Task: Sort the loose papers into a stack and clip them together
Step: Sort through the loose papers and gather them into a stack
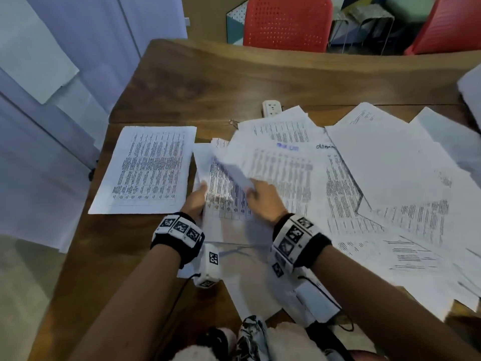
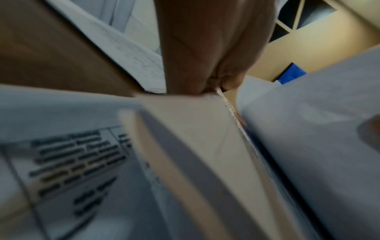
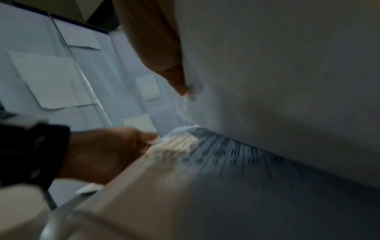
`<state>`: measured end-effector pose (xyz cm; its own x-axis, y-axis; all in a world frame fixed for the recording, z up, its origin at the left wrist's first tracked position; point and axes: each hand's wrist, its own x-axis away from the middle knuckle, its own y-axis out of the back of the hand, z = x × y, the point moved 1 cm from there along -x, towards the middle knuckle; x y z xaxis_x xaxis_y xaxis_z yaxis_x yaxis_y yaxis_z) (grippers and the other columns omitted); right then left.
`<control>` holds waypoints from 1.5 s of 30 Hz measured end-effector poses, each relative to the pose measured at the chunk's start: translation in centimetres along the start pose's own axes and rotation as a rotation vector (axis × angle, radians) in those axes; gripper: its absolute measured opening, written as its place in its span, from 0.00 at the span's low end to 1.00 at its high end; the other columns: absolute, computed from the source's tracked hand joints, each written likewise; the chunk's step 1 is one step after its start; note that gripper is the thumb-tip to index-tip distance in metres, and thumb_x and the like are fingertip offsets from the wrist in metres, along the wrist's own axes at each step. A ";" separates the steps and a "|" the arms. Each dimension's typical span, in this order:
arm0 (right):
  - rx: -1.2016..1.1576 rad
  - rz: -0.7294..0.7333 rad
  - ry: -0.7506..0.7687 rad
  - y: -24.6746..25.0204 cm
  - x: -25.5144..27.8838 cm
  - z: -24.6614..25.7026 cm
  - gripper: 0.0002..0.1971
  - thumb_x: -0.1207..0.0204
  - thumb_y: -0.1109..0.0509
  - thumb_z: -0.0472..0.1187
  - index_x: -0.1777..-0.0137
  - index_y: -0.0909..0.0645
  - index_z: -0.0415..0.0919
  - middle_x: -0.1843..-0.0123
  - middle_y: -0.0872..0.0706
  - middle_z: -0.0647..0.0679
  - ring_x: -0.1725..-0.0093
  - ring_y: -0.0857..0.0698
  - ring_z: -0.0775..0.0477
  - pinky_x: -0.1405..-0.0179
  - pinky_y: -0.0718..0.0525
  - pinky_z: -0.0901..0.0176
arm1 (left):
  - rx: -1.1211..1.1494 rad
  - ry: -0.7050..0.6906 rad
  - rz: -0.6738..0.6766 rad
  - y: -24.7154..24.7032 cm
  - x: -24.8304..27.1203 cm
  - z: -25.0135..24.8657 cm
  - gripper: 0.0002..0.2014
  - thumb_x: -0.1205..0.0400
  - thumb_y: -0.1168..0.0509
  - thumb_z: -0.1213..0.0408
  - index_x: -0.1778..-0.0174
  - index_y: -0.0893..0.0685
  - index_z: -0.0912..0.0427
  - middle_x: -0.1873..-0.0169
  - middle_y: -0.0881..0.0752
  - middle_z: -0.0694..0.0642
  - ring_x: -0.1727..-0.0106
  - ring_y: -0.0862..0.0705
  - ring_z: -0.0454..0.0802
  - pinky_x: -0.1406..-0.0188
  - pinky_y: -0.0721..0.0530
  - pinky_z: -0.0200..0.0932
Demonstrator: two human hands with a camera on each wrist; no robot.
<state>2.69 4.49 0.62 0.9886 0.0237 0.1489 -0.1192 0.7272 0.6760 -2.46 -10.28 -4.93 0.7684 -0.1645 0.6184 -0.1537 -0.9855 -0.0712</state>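
At the far left of the wooden table a single printed sheet is lying flat on its own, squared up, perhaps the start of a stack. Just to its right the person's left hand is gripping the left edge of a small sheaf of papers, thumb on top and fingers underneath, holding it slightly off the surface. The right hand is closing on a lifted page at its near corner, pinching it between thumb and fingers as the page is curling up and over. Behind that page a small metal clip is lying on the wood, near a white power strip. Further right the loose papers are sprawling in an overlapping heap toward the table's right edge, some overhanging the near side.

The page is bending sharply where it is pinched, so I think it could crease or tear if pulled quickly. The overhanging sheets could slide to the floor if an arm is dragging across them. The clip, half hidden by paper, could get buried or knocked off.
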 end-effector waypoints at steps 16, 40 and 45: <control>-0.046 0.340 -0.130 3.1 0.5 -4.2 0.29 0.23 0.35 0.54 0.24 0.33 0.44 0.20 0.35 0.45 0.21 0.35 0.42 0.23 0.39 0.42 | -0.200 -0.077 -0.175 0.9 0.0 -0.1 0.26 0.17 0.39 0.74 0.25 0.38 0.76 0.25 0.31 0.67 0.24 0.30 0.61 0.25 0.34 0.50; -0.618 -0.694 0.193 11.4 0.8 -0.9 0.20 0.30 0.26 0.46 0.41 0.22 0.37 0.49 0.13 0.47 0.49 0.13 0.56 0.51 0.15 0.64 | 0.076 -0.955 -0.125 -2.5 5.0 -12.3 0.14 0.31 0.24 0.53 0.57 0.22 0.50 0.68 0.14 0.40 0.62 0.15 0.30 0.55 0.15 0.36; -0.704 -0.647 0.203 10.2 0.9 -1.9 0.22 0.28 0.27 0.35 0.38 0.32 0.36 0.41 0.20 0.41 0.46 0.18 0.64 0.51 0.19 0.74 | 0.130 -0.859 -0.028 -3.0 4.8 -11.1 0.24 0.46 0.21 0.49 0.62 0.22 0.54 0.76 0.13 0.39 0.71 0.15 0.30 0.69 0.18 0.29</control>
<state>2.56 13.17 6.30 0.8484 -0.4549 -0.2706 0.4695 0.8829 -0.0121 -5.18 -7.65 6.99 0.9818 -0.0617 -0.1795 -0.0955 -0.9779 -0.1861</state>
